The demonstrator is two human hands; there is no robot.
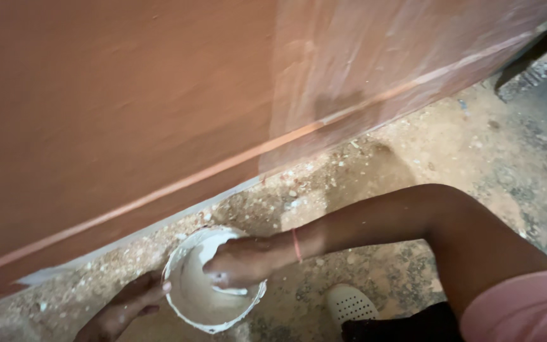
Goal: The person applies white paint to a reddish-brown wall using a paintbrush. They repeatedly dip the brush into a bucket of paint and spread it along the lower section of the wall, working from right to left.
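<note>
A small white tub point(192, 303) holding white paste stands on the gritty floor at the foot of a reddish-brown wall point(128, 107). My left hand point(128, 307) grips the tub's left rim and steadies it. My right hand point(238, 263) reaches down into the tub from the right, fingers closed and smeared with white; what they hold is hidden. A thin pink band circles my right wrist point(296, 245).
The wall's right part point(375, 63) carries a paler, smeared coat. The concrete floor point(463, 145) is littered with crumbs of dried plaster. A white perforated shoe point(349, 304) sits by my leg. A dark opening point(539, 57) lies at the upper right.
</note>
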